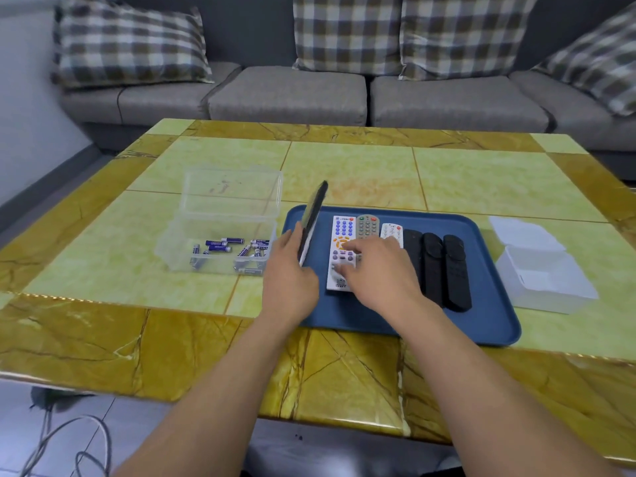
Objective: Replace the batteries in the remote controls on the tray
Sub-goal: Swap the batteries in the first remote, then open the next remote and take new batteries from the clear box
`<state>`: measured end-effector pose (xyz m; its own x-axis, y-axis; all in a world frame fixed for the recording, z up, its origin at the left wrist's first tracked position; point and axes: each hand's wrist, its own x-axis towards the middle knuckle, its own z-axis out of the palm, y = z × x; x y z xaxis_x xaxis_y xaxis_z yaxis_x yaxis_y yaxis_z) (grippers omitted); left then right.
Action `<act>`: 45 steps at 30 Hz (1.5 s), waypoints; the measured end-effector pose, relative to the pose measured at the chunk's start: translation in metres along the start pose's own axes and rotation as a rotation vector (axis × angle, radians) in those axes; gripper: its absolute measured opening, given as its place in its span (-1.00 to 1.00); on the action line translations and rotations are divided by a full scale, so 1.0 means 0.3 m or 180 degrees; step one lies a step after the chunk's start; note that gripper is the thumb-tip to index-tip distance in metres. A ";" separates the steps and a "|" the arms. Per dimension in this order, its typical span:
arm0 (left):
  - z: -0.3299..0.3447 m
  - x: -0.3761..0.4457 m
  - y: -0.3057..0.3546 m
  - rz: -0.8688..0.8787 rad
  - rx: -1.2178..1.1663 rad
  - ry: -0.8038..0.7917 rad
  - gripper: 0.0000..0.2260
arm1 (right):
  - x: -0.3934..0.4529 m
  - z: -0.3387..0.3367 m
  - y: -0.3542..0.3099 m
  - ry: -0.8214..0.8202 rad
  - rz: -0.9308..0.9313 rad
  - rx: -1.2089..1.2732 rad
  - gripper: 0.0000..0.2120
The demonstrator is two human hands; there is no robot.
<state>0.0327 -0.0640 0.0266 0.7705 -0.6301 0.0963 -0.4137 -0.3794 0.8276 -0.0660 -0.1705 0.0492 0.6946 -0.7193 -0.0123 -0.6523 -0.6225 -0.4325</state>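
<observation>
A blue tray lies on the table with a row of remotes. My left hand grips a dark remote on edge, lifted above the tray's left rim. My right hand hovers over a white remote with blue and orange buttons, fingers spread and loosely bent, holding nothing. Beside it lie a grey remote, a small white remote and three black remotes. A clear box to the left holds several blue batteries.
A white lidded plastic box stands right of the tray. The tiled yellow table stretches toward a grey sofa with checked cushions. Cables lie on the floor at the lower left.
</observation>
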 end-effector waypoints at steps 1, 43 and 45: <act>0.011 0.005 -0.006 -0.0020 0.0239 -0.0056 -0.31 | -0.008 0.005 -0.006 -0.0089 -0.0060 -0.0043 -0.58; -0.047 0.026 0.044 0.0075 -0.0849 0.1113 -0.60 | -0.125 0.065 -0.082 -0.0132 0.0062 -0.1554 -0.49; -0.047 0.027 0.043 0.0018 -0.0888 0.1104 -0.61 | -0.133 0.068 -0.079 -0.0190 0.0091 -0.1487 -0.57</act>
<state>0.0404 -0.0644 0.0458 0.9053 -0.3492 0.2417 -0.3084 -0.1493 0.9395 -0.0719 -0.1208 0.0416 0.6816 -0.7278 -0.0760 -0.7286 -0.6846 0.0207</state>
